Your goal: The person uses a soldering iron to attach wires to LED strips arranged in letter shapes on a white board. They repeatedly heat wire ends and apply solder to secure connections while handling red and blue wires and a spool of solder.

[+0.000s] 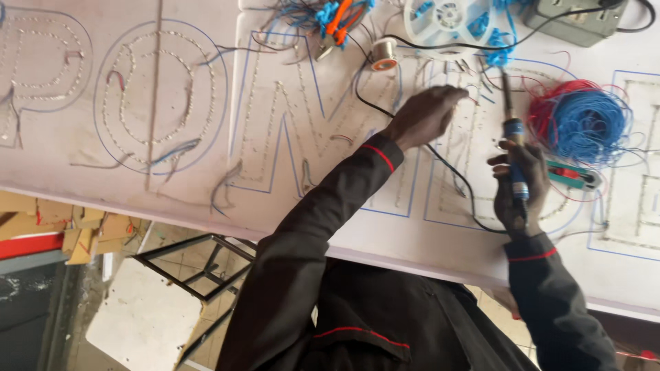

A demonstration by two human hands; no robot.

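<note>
Blue-handled soldering iron (512,148) sits tight in my right hand (517,189); my left hand (426,115) — fingers curled, holding unclear — touches the white sign board (289,103).

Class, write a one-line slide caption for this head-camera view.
Right hand grips a soldering iron over a white sign board; left hand rests on it.

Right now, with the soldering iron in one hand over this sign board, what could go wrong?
The soldering iron in the right hand points toward the left hand, which rests close to its tip: a slip might burn fingers. The iron's black cord runs under the left arm and could snag and jerk the tool. The coil of red and blue wire lies right beside the iron and might get scorched.
</note>
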